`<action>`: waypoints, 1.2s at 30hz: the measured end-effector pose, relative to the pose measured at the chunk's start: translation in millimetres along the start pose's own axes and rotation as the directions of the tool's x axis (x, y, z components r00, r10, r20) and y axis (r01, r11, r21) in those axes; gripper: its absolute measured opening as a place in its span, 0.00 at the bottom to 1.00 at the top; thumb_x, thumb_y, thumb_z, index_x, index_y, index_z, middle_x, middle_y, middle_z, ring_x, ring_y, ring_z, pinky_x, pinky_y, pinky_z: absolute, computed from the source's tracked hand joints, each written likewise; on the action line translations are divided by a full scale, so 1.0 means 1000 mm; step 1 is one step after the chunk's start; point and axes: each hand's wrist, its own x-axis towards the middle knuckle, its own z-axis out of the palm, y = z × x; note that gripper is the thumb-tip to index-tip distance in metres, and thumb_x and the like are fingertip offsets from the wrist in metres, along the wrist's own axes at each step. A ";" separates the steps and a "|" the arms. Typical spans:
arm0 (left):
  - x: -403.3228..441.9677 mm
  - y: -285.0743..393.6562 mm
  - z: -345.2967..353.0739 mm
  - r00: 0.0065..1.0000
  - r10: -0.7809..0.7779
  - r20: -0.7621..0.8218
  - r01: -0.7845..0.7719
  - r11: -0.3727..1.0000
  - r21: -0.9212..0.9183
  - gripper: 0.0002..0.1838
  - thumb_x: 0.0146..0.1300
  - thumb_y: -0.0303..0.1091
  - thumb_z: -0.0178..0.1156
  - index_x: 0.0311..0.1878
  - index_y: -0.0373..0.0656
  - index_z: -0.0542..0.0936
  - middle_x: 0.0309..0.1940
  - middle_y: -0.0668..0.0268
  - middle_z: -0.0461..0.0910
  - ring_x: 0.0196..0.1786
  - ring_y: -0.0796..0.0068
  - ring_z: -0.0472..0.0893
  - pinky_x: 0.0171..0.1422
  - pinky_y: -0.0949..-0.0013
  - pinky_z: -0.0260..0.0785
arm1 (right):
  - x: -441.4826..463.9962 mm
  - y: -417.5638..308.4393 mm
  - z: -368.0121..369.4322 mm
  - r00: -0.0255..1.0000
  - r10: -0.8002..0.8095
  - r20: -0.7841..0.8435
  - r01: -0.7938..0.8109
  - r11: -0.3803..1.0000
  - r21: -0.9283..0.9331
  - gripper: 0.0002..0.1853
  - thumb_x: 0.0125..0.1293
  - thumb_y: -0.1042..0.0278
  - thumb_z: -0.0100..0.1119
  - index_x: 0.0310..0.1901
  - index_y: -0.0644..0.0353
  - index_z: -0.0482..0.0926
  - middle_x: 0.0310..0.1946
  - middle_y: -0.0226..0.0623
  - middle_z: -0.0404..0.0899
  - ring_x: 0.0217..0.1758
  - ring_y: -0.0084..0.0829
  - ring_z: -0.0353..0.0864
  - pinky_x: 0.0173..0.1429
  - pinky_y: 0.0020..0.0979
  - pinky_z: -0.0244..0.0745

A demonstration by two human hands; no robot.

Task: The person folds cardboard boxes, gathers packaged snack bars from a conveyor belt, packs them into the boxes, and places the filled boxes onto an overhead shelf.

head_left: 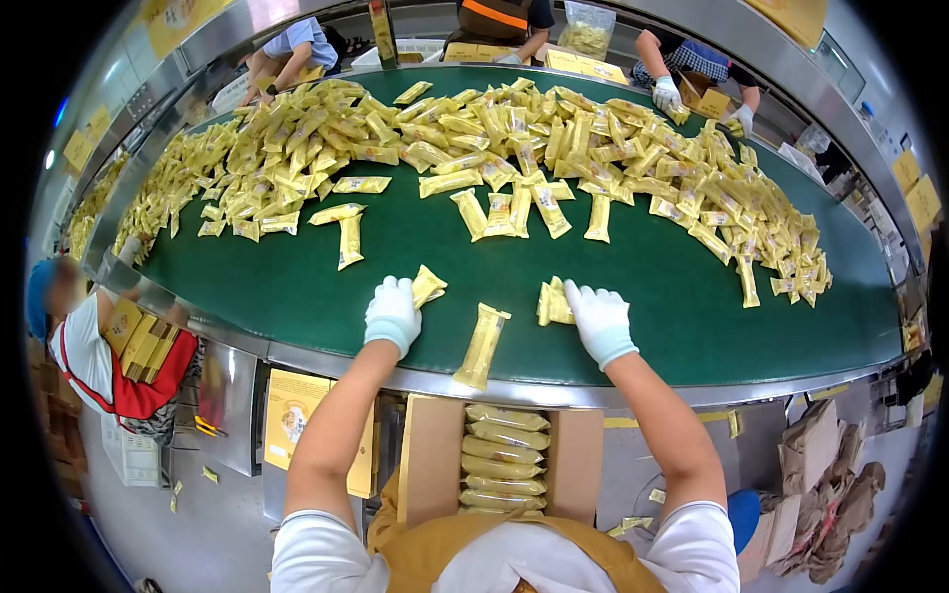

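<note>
My left hand (395, 314), in a white glove, is closed on a yellow packet (428, 286) above the green belt (277, 306). To the right, my gloved right hand (600, 318) holds yellow packets (557, 301) between thumb and fingers; their exact number is hard to tell. Between the hands, nearer the metal edge, lies a single packet (481, 346). Below that edge, in front of my body, an open carton (432, 460) holds a column of several packets (504, 453).
A long heap of yellow packets (297, 148) spreads across the belt's far side. Co-workers stand beyond the belt, one with gloved hands (667, 94) at the packets. Another person (89, 346) is at the left with folded cartons. Brown paper sacks (820, 455) lie at the right.
</note>
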 end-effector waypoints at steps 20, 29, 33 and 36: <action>-0.062 0.003 -0.001 0.964 0.267 -0.020 -0.262 0.955 0.140 0.39 0.67 0.46 0.60 0.78 0.49 0.59 0.63 0.61 0.72 0.64 0.58 0.73 0.71 0.40 0.59 | -0.049 0.004 -0.001 0.996 -0.011 0.086 -0.011 0.970 0.243 0.55 0.53 0.43 0.76 0.76 0.61 0.57 0.54 0.56 0.74 0.59 0.52 0.74 0.65 0.47 0.70; -0.067 -0.052 -0.020 0.931 0.284 -0.229 -0.365 0.724 -0.586 0.44 0.66 0.41 0.63 0.80 0.41 0.53 0.66 0.51 0.70 0.61 0.49 0.75 0.73 0.54 0.62 | -0.082 -0.011 -0.192 0.970 -0.224 -0.092 0.225 0.693 0.685 0.50 0.47 0.51 0.78 0.69 0.67 0.66 0.47 0.49 0.77 0.52 0.49 0.77 0.55 0.44 0.73; -0.125 -0.003 -0.113 0.920 0.362 -0.152 -0.219 0.153 -0.964 0.42 0.64 0.29 0.58 0.79 0.34 0.53 0.65 0.56 0.72 0.67 0.63 0.72 0.74 0.62 0.62 | -0.107 -0.075 -0.208 0.776 -0.613 0.145 0.483 0.727 0.489 0.43 0.52 0.47 0.74 0.66 0.62 0.70 0.44 0.41 0.78 0.48 0.40 0.78 0.49 0.41 0.72; -0.162 0.023 -0.138 0.783 0.610 -0.123 -0.254 0.134 -0.958 0.42 0.64 0.30 0.61 0.79 0.34 0.54 0.64 0.54 0.71 0.66 0.66 0.71 0.72 0.63 0.63 | -0.126 -0.121 -0.172 0.667 -0.686 0.290 0.568 0.720 0.398 0.41 0.56 0.44 0.71 0.65 0.62 0.69 0.45 0.40 0.78 0.51 0.40 0.78 0.50 0.41 0.72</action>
